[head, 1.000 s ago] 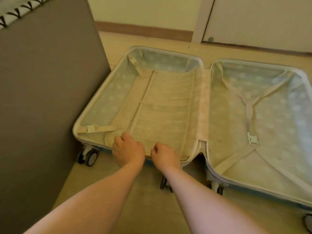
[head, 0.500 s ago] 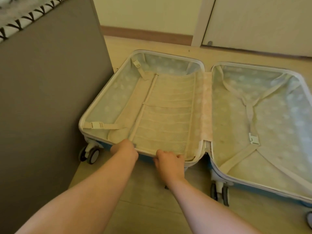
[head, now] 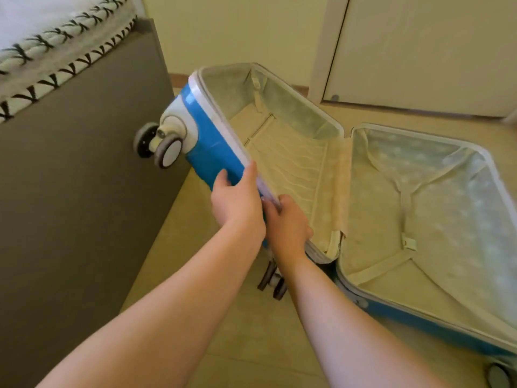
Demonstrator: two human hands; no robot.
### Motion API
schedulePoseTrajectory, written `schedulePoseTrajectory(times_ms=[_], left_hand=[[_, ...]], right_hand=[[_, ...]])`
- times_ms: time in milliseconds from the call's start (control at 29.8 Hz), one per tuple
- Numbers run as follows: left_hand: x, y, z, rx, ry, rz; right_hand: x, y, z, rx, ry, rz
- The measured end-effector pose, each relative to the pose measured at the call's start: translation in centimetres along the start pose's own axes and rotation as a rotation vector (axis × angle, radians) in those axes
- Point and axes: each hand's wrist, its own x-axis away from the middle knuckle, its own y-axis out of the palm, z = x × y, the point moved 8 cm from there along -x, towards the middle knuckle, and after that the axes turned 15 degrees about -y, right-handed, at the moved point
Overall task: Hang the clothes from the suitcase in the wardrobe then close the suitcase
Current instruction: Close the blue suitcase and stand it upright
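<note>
A blue hard-shell suitcase lies open on the floor, and no clothes show inside it. Its left half is raised at a steep tilt on the hinge, blue shell and two wheels turned toward the bed. My left hand grips the near rim of that half, thumb on the blue shell. My right hand holds the same rim just below it, fingers curled over the edge. The right half lies flat, with pale lining and buckled cross straps.
A grey bed base with a patterned cover stands close on the left, near the raised half's wheels. A pale door and skirting are behind. Beige floor lies in front of the suitcase.
Both hands took hold of the left half's near rim and lifted it from flat to a steep tilt toward the right half. The view swung left and up.
</note>
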Motion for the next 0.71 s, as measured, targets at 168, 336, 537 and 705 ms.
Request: schedulePoseTrajectory(times_ms=[168, 336, 537, 705], left_hand=[[3.5, 1.3, 2.1, -0.035, 0.344, -0.083], [2.9, 4.1, 3.2, -0.065, 0.282, -0.262], [8.1, 10.3, 2.8, -0.260, 0.367, -0.753], [10.0, 12.8, -0.1, -0.441, 0.422, -0.853]], right_hand=[[-0.1, -4.0, 0.0, -0.241, -0.019, 0.250], [0.8, -9.4, 1.2, -0.428, 0.073, 0.504], [2.7, -14.7, 4.9, -0.882, 0.244, 0.851], [4.5, -17.4, 8.7, -1.061, 0.327, 1.014]])
